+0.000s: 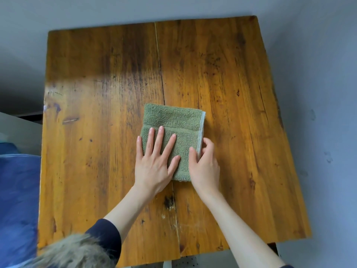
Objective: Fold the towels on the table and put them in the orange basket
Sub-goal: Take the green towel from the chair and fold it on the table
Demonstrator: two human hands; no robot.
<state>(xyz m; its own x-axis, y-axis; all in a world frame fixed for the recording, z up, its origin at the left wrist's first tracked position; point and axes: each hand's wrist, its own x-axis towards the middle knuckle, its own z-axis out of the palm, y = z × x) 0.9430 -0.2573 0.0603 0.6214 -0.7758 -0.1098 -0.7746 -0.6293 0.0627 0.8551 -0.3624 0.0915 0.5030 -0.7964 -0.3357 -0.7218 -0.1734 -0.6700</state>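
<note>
**A:** Where's the towel [173,130] right now?

**B:** I've got it near the middle of the table [231,74], a little toward the near edge, folded into a thick green rectangle. It straddles the crack between the two boards. A pale hem runs down its right side.

**A:** And the hands?

**B:** Left hand [154,161] lies flat on the towel's near left part, palm down, fingers [159,138] spread apart and straight, nothing gripped. Right hand [205,163] is at the near right corner, thumb on top of the cloth, the other fingers curled around the pale edge, so I read it as pinching that edge.

**A:** Anything in the way?

**B:** From my feed the boards around the towel show only bare, scuffed wood, with a dark knot on the crack just below the hands. Off the table's left side I see something blue [17,200], soft-looking, and a white surface [19,128] behind it. At the bottom left a fuzzy grey-brown patch [73,252], blurred, I can't tell what it is. Dark sleeve [108,236] on the left forearm. I can't spot the basket in this view
</note>
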